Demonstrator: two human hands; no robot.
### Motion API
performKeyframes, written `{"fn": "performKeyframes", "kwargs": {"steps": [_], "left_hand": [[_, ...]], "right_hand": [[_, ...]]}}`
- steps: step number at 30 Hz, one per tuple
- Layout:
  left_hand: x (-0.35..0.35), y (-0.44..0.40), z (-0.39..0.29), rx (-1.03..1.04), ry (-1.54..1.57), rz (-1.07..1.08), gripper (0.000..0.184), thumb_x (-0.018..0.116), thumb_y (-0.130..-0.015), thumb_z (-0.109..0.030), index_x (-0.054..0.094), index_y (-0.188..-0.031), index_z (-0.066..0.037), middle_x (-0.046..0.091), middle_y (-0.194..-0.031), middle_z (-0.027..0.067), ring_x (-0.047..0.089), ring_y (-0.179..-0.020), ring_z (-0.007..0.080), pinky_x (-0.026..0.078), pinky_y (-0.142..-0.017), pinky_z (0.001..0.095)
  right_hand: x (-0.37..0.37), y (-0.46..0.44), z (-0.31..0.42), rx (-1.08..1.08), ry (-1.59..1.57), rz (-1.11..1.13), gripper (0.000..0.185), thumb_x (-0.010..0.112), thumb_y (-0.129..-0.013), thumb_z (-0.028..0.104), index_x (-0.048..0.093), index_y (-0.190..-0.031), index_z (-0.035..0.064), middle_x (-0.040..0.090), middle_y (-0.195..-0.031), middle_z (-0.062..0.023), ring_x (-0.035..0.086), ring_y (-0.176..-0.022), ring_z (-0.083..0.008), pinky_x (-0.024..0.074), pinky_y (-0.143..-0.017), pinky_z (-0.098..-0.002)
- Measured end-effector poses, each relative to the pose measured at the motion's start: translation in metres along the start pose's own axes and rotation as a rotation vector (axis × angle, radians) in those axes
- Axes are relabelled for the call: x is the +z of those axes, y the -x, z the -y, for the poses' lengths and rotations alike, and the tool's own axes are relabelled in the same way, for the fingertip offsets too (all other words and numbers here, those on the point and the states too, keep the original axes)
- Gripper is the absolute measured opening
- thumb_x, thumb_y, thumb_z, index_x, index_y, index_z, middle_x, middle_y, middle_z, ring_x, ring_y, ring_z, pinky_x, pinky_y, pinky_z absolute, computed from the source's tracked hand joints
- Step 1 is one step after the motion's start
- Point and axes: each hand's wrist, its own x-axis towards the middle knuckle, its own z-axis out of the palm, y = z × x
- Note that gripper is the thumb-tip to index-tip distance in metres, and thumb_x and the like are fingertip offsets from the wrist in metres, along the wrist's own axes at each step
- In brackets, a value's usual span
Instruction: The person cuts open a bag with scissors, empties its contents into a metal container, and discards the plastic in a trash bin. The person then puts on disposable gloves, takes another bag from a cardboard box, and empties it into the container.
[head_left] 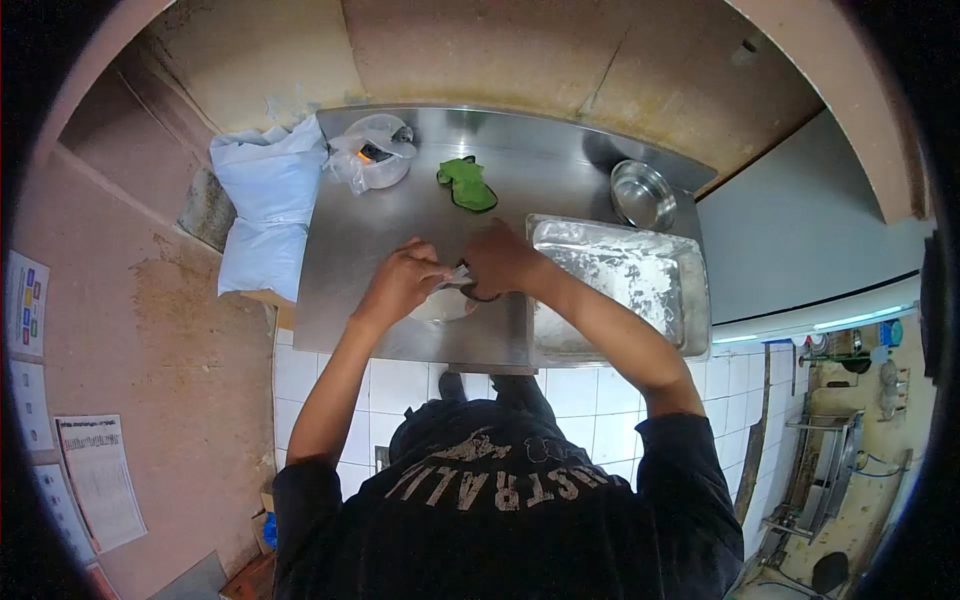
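My left hand pinches the gathered top of a clear plastic bag with whitish contents, which rests on the steel table near its front edge. Close against it on the right, my right hand has its fingers bent at the bag's neck, with a thin black loop beside them. What the right fingertips grip is too small to make out. Behind my hands a green cloth-like piece with a dark edge lies on the table.
A floury metal tray stands at the right, a round steel bowl behind it. At the back left is a clear plastic container with a bag. White sacks stand at the table's left edge.
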Motion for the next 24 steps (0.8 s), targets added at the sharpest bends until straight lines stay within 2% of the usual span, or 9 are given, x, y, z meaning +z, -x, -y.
{"fn": "performKeyframes", "kwargs": {"steps": [4,6,7,9,13,16,18,22,24], "left_hand": [[-0.005,0.005,0.002,-0.053,0.078,-0.018,0.017,0.076,-0.074,-0.001,0.077,-0.09,-0.005,0.058,-0.074,0.0077,0.056,-0.075,0.0233,0.046,-0.072,0.0353],[-0.006,0.006,0.003,-0.077,0.099,-0.032,0.017,0.075,-0.075,-0.001,0.077,-0.091,-0.005,0.058,-0.074,0.0076,0.056,-0.074,0.0228,0.046,-0.071,0.0352],[-0.005,0.007,0.005,-0.069,0.094,-0.048,0.017,0.075,-0.075,0.0,0.077,-0.091,-0.005,0.058,-0.074,0.0076,0.055,-0.073,0.0223,0.046,-0.07,0.0346],[-0.006,0.01,0.006,-0.06,0.085,-0.064,0.017,0.074,-0.076,0.001,0.077,-0.092,-0.005,0.058,-0.074,0.0076,0.055,-0.073,0.0218,0.045,-0.07,0.0339],[-0.014,0.014,-0.003,-0.208,0.258,-0.104,0.017,0.073,-0.079,0.002,0.077,-0.095,-0.004,0.059,-0.076,0.0069,0.055,-0.072,0.0185,0.044,-0.068,0.0307],[-0.011,0.017,0.002,-0.22,0.266,-0.13,0.016,0.073,-0.081,0.001,0.076,-0.096,-0.003,0.059,-0.076,0.0061,0.053,-0.071,0.0164,0.042,-0.066,0.0292],[-0.011,0.018,0.005,-0.198,0.253,-0.14,0.015,0.073,-0.082,0.001,0.076,-0.096,-0.003,0.059,-0.075,0.0056,0.052,-0.07,0.0153,0.042,-0.065,0.0285],[-0.017,0.024,-0.001,-0.304,0.297,-0.211,0.014,0.074,-0.084,-0.003,0.075,-0.098,-0.001,0.053,-0.072,0.0049,0.047,-0.066,0.0127,0.038,-0.06,0.0277],[-0.02,0.029,0.0,-0.355,0.28,-0.234,0.014,0.073,-0.085,-0.004,0.075,-0.099,-0.001,0.052,-0.071,0.0036,0.046,-0.066,0.0112,0.038,-0.06,0.0271]], "right_hand": [[-0.001,0.004,0.0,-0.069,-0.008,-0.12,0.077,0.084,-0.05,0.063,0.073,-0.097,0.0035,0.07,-0.096,-0.0167,0.066,-0.1,-0.0335,0.0479,-0.089,-0.0451],[0.009,0.001,0.006,-0.236,0.119,-0.617,0.07,0.085,-0.051,0.061,0.075,-0.089,0.0032,0.071,-0.086,-0.0169,0.069,-0.085,-0.0357,0.0514,-0.083,-0.0458],[0.003,0.0,0.008,-0.237,0.117,-0.618,0.07,0.085,-0.051,0.061,0.075,-0.089,0.0032,0.071,-0.086,-0.0169,0.069,-0.085,-0.0357,0.0514,-0.083,-0.0458],[-0.015,-0.003,0.009,-0.106,-0.084,-0.042,0.077,0.084,-0.051,0.064,0.074,-0.094,0.0013,0.072,-0.091,-0.0193,0.069,-0.087,-0.037,0.0527,-0.083,-0.0467],[0.01,-0.011,-0.001,-0.113,-0.178,-0.083,0.081,0.083,-0.052,0.067,0.073,-0.096,0.0,0.072,-0.091,-0.02,0.069,-0.089,-0.0375,0.0541,-0.082,-0.0466],[0.021,-0.012,0.007,-0.137,-0.237,-0.334,0.058,0.083,-0.056,0.053,0.071,-0.082,0.0027,0.069,-0.075,-0.0164,0.069,-0.074,-0.0352,0.054,-0.07,-0.0451],[0.008,-0.014,0.008,-0.089,-0.164,0.011,0.086,0.08,-0.052,0.072,0.073,-0.098,0.0002,0.071,-0.095,-0.0222,0.068,-0.093,-0.0386,0.0544,-0.084,-0.0458],[0.021,-0.001,-0.002,-0.081,-0.235,-0.109,0.085,0.08,-0.054,0.072,0.072,-0.101,0.0018,0.07,-0.101,-0.0221,0.067,-0.095,-0.0395,0.0538,-0.086,-0.0458],[0.042,-0.011,-0.031,-0.225,-0.295,-0.224,0.083,0.079,-0.059,0.071,0.071,-0.108,0.0042,0.069,-0.108,-0.0208,0.066,-0.1,-0.0386,0.0527,-0.087,-0.0452]]}}
